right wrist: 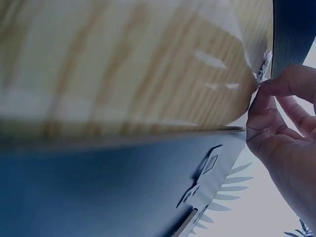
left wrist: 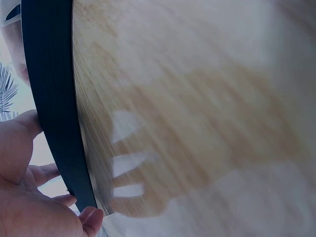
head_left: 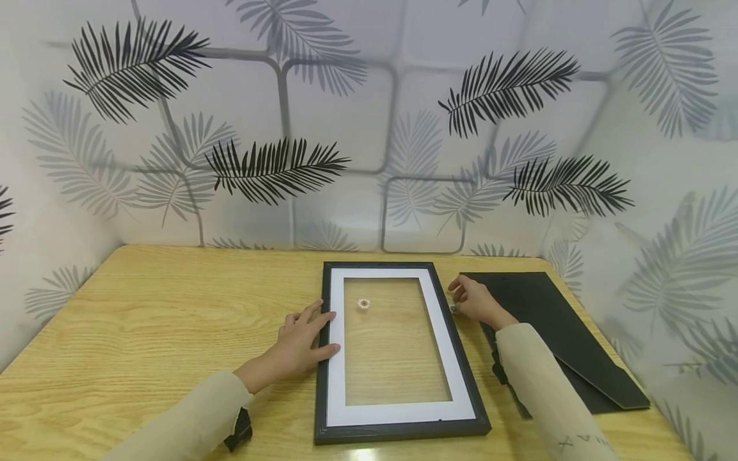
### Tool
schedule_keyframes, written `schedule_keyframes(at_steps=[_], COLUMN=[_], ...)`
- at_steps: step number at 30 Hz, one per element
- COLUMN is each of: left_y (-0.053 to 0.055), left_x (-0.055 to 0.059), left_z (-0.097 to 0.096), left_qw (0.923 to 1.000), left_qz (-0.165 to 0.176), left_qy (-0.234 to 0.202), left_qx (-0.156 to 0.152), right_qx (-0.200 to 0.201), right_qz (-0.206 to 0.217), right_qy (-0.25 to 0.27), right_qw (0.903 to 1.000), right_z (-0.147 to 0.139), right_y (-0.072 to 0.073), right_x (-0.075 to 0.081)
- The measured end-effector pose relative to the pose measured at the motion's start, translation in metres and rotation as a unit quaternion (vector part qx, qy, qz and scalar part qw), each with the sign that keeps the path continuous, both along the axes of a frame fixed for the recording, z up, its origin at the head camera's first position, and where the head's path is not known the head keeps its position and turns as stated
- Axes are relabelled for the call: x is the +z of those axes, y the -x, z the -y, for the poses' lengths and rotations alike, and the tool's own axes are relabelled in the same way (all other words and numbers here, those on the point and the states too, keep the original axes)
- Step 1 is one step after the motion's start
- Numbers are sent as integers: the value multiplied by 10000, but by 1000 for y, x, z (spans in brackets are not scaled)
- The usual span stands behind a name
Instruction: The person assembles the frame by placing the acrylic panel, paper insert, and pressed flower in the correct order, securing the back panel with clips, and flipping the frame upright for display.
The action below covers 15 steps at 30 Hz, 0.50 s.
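Observation:
A black picture frame (head_left: 482, 419) with a white mat (head_left: 392, 415) lies on the wooden table. Inside the mat opening, near its upper left, is a small pale pink flower (head_left: 364, 303). My left hand (head_left: 296, 344) rests on the frame's left side, fingers spread and fingertips reaching the mat. In the left wrist view, its fingers touch the dark frame edge (left wrist: 53, 98). Beside the frame's right side, my right hand (head_left: 475, 301) pinches a small pale flower-like piece (head_left: 453, 308), partly hidden by the fingers. This piece (right wrist: 264, 66) looks blurred and glittery in the right wrist view.
A black backing board (head_left: 536, 307) with its stand leg lies right of the frame, partly under my right sleeve. Metal hardware (right wrist: 210, 163) shows on its surface. The wooden table (head_left: 190, 301) extends left, and a leaf-patterned curtain (head_left: 346, 121) hangs behind it.

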<state>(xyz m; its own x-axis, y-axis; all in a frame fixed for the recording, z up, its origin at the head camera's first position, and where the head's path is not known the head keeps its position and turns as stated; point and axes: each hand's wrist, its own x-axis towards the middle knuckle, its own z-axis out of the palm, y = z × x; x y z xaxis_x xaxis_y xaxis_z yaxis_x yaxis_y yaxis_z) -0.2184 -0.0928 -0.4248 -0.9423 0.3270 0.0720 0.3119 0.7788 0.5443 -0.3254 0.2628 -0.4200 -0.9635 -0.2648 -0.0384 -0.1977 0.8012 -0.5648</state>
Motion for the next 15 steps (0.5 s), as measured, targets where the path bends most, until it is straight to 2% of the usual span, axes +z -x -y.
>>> schedule_keyframes(at_steps=[15], left_y=[-1], left_x=[1], left_z=[-2], left_qw=[10000], left_qz=[-25], left_qy=[31], left_qx=[47], right_qx=[-53], right_qz=[-32], right_qy=[119], right_qw=[9999], right_z=[-6], right_y=[-4], right_x=[5])
